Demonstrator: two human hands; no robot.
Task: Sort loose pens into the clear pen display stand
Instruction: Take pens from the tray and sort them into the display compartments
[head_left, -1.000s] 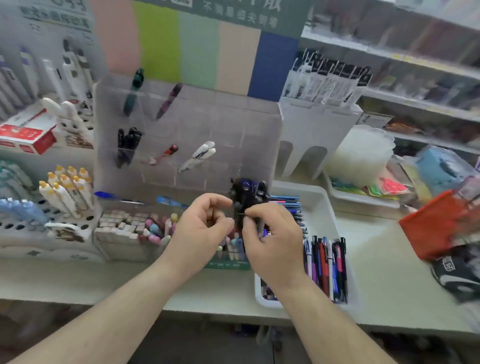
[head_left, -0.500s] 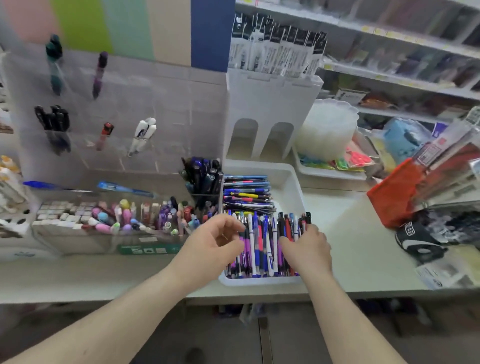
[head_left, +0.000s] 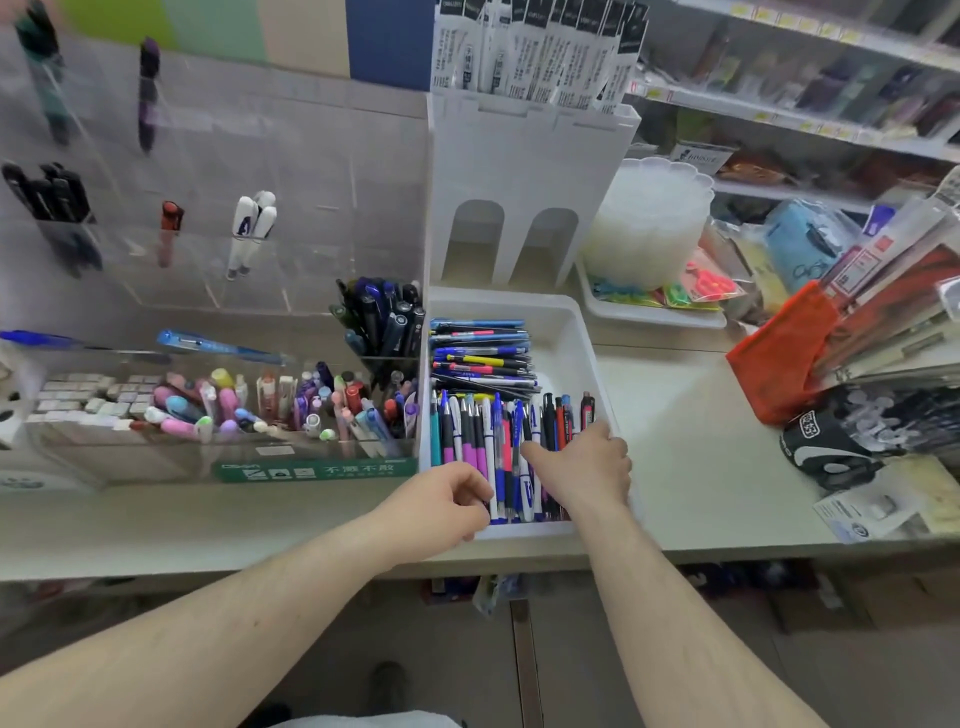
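Observation:
A white tray on the counter holds many loose pens, one pile lying crosswise at the back and a row pointing front to back. Left of it stands the clear pen display stand. Its upper slots hold a few pens, and a lower right compartment holds a bunch of dark pens. My left hand hovers at the tray's front-left corner, fingers loosely curled, with nothing seen in it. My right hand lies palm down on the pens at the tray's right. Its thumb is spread and its fingers are hidden.
A clear bin of erasers and coloured markers fronts the stand. Behind the tray is a white holder with packaged refills. Right of it are a frosted tub, an orange pouch and packaged goods. Shelves run along the back right.
Both hands have dropped from the dark pens in the stand's compartment to the tray. The view has swung right and down.

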